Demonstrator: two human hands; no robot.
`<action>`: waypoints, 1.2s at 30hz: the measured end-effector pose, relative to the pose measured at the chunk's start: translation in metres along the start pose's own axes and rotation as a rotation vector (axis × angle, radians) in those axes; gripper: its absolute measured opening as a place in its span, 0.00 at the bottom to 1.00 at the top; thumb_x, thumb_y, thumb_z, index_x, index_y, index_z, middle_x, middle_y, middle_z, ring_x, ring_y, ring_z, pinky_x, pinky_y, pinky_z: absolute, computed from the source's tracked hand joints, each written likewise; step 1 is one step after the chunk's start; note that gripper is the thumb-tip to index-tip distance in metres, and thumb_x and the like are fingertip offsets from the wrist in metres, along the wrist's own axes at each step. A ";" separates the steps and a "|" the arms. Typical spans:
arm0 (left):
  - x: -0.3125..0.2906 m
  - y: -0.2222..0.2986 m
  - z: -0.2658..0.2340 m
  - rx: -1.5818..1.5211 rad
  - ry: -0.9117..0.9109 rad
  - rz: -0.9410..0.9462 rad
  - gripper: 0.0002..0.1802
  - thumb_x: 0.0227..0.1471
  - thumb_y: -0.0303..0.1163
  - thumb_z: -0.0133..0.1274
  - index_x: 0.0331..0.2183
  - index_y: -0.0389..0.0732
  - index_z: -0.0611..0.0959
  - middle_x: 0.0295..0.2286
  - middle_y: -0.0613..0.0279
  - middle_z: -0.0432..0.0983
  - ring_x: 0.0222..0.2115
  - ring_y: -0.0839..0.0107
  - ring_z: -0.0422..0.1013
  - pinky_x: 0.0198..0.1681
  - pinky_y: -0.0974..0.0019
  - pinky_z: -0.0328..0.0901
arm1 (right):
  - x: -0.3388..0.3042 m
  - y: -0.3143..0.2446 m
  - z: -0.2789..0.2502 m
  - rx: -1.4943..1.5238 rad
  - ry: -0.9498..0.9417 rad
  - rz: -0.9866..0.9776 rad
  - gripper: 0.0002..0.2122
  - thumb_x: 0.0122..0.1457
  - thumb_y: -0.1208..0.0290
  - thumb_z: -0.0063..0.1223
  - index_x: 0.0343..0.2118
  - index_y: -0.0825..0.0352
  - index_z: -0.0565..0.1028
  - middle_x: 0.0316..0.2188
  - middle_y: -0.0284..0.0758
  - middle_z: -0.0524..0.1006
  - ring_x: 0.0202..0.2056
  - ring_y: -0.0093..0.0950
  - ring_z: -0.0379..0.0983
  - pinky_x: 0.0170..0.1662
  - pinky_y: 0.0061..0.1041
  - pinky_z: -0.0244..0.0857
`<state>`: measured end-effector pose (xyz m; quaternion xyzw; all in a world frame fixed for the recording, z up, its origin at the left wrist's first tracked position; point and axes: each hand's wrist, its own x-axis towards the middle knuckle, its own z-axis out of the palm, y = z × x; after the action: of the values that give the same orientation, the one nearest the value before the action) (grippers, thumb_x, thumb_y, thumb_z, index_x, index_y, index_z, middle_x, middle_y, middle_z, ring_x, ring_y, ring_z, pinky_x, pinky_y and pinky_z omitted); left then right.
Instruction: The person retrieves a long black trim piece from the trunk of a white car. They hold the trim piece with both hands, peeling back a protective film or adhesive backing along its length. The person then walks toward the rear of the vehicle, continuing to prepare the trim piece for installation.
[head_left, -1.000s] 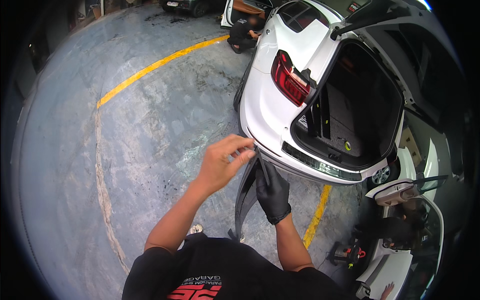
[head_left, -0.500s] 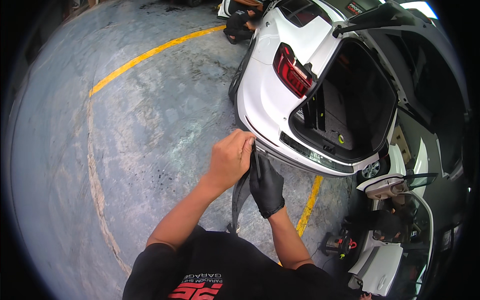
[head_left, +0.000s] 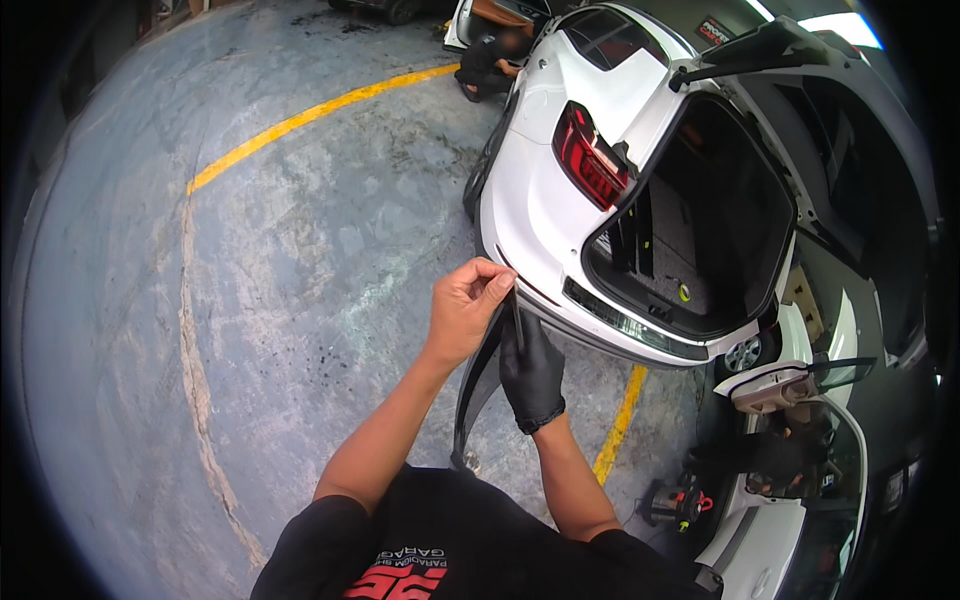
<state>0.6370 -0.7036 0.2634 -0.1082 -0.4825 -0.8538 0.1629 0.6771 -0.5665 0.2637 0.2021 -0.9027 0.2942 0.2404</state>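
A long, curved black trim strip (head_left: 474, 390) is held up in front of my chest, its lower end hanging toward my shirt. My bare left hand (head_left: 462, 312) is closed in a pinch at the strip's upper end, thumb against fingertips. My right hand (head_left: 533, 375), in a black glove, wraps round the strip just below. The glove and the strip are both dark, so its fingers are partly lost against it. Just beyond my hands is the rear bumper (head_left: 610, 338) of a white car (head_left: 535, 190), from which they seem apart.
The car's tailgate (head_left: 850, 130) is raised over the open boot (head_left: 690, 250). A person in dark clothes (head_left: 487, 65) crouches by its far side. At right, another person (head_left: 765, 455) leans near an open white car door (head_left: 755, 545), beside a vacuum cleaner (head_left: 672, 503). Yellow lines (head_left: 300, 120) mark the floor.
My left thumb and fingers have shifted slightly at the strip's upper end, showing more of the thumb. Both hands keep hold. The view has tilted a little, so the car sits lower.
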 end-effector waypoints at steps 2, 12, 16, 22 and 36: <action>0.002 -0.002 0.003 -0.001 0.013 0.025 0.10 0.61 0.34 0.57 0.36 0.35 0.83 0.30 0.65 0.79 0.32 0.80 0.72 0.37 0.75 0.66 | 0.001 0.002 0.002 -0.011 0.035 -0.003 0.20 0.55 0.77 0.57 0.52 0.63 0.72 0.38 0.43 0.80 0.37 0.44 0.79 0.37 0.38 0.73; 0.012 -0.017 0.033 0.708 0.224 0.476 0.07 0.63 0.27 0.51 0.34 0.33 0.80 0.30 0.61 0.77 0.32 0.74 0.74 0.37 0.69 0.69 | 0.009 0.010 0.013 0.020 0.142 0.074 0.13 0.61 0.77 0.54 0.49 0.66 0.74 0.38 0.47 0.80 0.37 0.47 0.79 0.37 0.35 0.72; 0.008 -0.028 0.039 0.494 0.248 0.273 0.08 0.64 0.28 0.50 0.35 0.33 0.79 0.29 0.63 0.77 0.32 0.76 0.74 0.37 0.70 0.69 | 0.012 0.018 0.010 -0.006 0.155 0.141 0.13 0.61 0.77 0.52 0.49 0.66 0.74 0.37 0.47 0.80 0.38 0.47 0.79 0.38 0.35 0.72; 0.013 -0.028 0.043 -0.003 0.189 0.022 0.10 0.67 0.32 0.46 0.38 0.36 0.78 0.32 0.62 0.78 0.32 0.79 0.71 0.38 0.72 0.68 | 0.011 0.026 0.009 0.137 0.173 0.174 0.17 0.60 0.76 0.52 0.53 0.67 0.72 0.39 0.50 0.79 0.40 0.50 0.78 0.40 0.39 0.72; 0.029 -0.009 0.004 0.031 0.145 0.066 0.10 0.60 0.31 0.57 0.42 0.37 0.80 0.31 0.62 0.78 0.29 0.78 0.70 0.35 0.75 0.65 | 0.020 0.056 -0.019 0.270 0.183 0.262 0.13 0.63 0.76 0.52 0.51 0.69 0.74 0.37 0.47 0.81 0.37 0.35 0.81 0.39 0.29 0.71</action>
<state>0.6069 -0.7007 0.2685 -0.0593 -0.4785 -0.8461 0.2271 0.6387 -0.5173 0.2645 0.0859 -0.8481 0.4583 0.2516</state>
